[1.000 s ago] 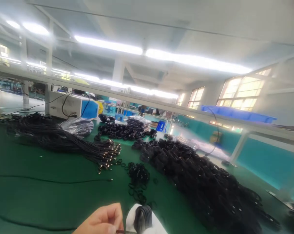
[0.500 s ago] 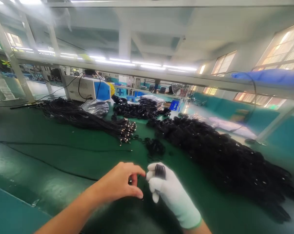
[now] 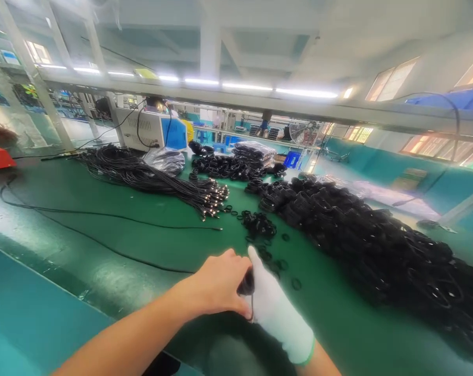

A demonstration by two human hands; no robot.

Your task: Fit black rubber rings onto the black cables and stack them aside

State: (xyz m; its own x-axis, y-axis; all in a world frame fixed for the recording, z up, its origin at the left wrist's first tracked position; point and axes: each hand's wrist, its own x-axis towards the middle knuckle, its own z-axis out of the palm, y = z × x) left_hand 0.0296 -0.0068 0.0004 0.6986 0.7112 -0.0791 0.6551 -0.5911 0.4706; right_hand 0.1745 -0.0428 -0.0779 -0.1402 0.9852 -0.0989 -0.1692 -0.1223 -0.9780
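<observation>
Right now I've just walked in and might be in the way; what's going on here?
Over a green tabletop, a person's bare left hand is curled over a small coil of black cable, against the white-gloved right hand, whose grip is partly hidden. Ahead lie a bundle of black cables with shiny ends, loose black rings and, to the right, a heap of black coils.

Bare left fingers [image 3: 242, 264] and white-gloved right fingers [image 3: 254, 257] hold a dark coil [image 3: 246, 282] between them over the green counter [image 3: 161, 243]. Beyond them lie thin black rings [image 3: 260, 225]; farther left, a metal-tipped black cable bundle [image 3: 158, 179]; to their right, heaped black coils [image 3: 361, 243].
</observation>
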